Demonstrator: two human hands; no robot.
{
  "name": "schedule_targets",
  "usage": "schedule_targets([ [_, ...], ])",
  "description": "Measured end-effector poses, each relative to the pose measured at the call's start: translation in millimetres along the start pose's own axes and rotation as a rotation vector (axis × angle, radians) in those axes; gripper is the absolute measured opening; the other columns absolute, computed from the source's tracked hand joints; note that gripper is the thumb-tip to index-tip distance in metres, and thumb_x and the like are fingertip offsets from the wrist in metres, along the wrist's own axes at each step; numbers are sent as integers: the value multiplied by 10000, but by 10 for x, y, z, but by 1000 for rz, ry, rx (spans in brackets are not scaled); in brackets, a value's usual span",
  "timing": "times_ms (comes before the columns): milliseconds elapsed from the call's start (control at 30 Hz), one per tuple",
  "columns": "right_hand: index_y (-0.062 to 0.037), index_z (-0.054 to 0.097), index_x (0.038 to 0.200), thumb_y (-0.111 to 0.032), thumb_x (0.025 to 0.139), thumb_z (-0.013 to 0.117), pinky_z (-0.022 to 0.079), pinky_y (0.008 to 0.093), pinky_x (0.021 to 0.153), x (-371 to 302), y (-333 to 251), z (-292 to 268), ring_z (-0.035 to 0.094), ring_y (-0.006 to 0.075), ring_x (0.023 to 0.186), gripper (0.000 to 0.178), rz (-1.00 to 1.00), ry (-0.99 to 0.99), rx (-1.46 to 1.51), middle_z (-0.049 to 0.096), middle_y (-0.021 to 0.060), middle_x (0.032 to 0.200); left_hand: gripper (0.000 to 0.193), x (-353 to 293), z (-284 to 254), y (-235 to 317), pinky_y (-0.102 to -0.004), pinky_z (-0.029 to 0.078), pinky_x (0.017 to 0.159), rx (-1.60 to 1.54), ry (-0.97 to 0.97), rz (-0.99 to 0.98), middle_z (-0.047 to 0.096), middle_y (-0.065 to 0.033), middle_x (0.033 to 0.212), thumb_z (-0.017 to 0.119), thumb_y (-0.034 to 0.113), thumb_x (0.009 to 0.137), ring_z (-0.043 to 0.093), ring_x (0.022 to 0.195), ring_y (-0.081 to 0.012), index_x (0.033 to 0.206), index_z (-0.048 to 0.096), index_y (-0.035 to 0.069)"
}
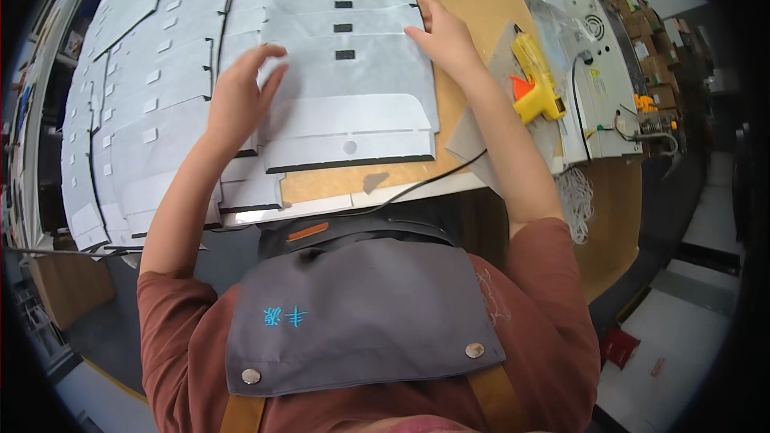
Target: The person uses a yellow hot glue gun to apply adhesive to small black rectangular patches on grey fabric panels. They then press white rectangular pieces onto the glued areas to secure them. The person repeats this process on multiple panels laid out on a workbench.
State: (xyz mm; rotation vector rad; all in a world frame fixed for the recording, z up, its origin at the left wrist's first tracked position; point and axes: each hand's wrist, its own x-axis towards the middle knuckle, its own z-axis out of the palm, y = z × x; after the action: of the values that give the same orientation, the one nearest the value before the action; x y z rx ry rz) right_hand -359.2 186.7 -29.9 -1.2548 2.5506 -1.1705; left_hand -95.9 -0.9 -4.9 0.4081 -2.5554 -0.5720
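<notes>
"As the head view looks down on the tabletop [481, 0], where does the pale grey panel [385, 72] lie?"

"It lies flat in front of the person, between the two hands. Three black patches [345, 54] line up down its middle, and a white band [353, 116] with a round grey spot crosses its near end, above a dark edge."

"And the left hand [239, 96]?"

"It's at the panel's left side, thumb and fingers parted, nothing between them. Whether they touch the panel can't be told."

"The right hand [449, 38]?"

"Its thumb rests on the panel by the far right edge, with the other fingers bent at that edge. Whether they pinch it doesn't show."

"What else is about?"

"More pale panels [128, 112] overlap at the left, dotted with small white squares [150, 135]. A yellow glue gun [539, 80] with an orange trigger lies right of the right forearm. A small grey scrap [374, 183] sits just below the panel."
</notes>
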Motion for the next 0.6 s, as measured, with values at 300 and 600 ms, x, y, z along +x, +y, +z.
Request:
schedule_targets([
  [300, -72, 656, 912, -182, 838, 721, 484, 363, 777, -1484, -483, -396, 633, 255, 876, 148, -507, -305, -79, 658, 47, 898, 287, -807, 45, 723, -327, 577, 605, -129, -356, 249, 687, -51, 1095, 730, 120, 834, 704, 755, -234, 1114, 669, 129],
  [600, -117, 628, 778, -217, 806, 746, 436, 349, 795, -1964, -413, -463, 583, 187, 843, 157, -582, -211, -218, 587, -6, 799, 519, -1112, 189, 940, -266, 504, 496, 68, -477, 712, 571, -27, 1394, 572, 119, 812, 607, 600, -125, 1330, 585, 152],
])
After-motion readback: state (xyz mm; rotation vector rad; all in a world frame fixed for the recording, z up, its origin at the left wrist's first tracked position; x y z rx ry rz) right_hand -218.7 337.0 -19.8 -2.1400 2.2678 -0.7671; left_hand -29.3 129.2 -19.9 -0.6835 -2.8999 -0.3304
